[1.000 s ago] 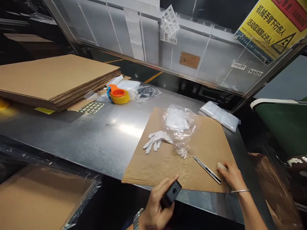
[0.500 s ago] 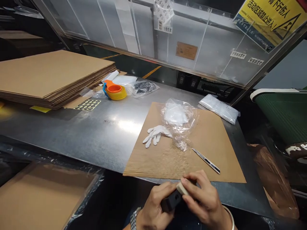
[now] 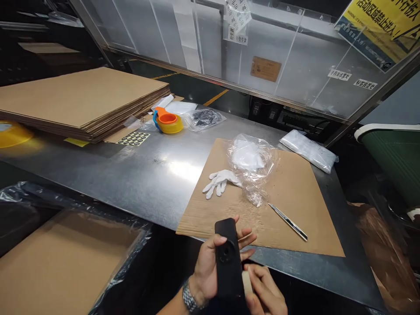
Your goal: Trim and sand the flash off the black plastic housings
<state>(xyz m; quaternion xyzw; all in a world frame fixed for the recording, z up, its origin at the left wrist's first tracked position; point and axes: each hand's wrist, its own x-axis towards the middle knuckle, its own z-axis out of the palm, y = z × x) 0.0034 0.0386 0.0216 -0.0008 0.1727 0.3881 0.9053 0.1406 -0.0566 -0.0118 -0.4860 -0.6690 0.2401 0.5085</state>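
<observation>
A: The black device (image 3: 227, 262) — any brand on it?
B: None legible; only a round recess on its face. It stands upright below the table (image 3: 131, 175) edge, in front of the person.

A: What writing can be read?
B: The yellow sign (image 3: 380, 22) at upper right carries Chinese warning text with a triangle symbol; the small white labels (image 3: 236, 19) on the clear panel (image 3: 295, 65) are too small to read.

A: Changes from half a second ago?
B: Then both hands were clasped over the device, lying low and nearly flat. It is now raised on end, and the right hand (image 3: 265, 293) has dropped to its lower right corner.

A: And the grip?
B: The left hand (image 3: 210, 267) is closed round the device from behind, fingertips showing past its right edge. The right hand pinches a small beige block (image 3: 246, 282) that touches the device's lower edge.

A: Surroundings?
B: A cardboard sheet (image 3: 295, 197) just beyond — bearing a white glove (image 3: 220, 180), a plastic bag (image 3: 252, 164) and a knife (image 3: 288, 222). A tape roll (image 3: 169, 122) and a cardboard stack (image 3: 82, 96) lie well apart, at far left.
</observation>
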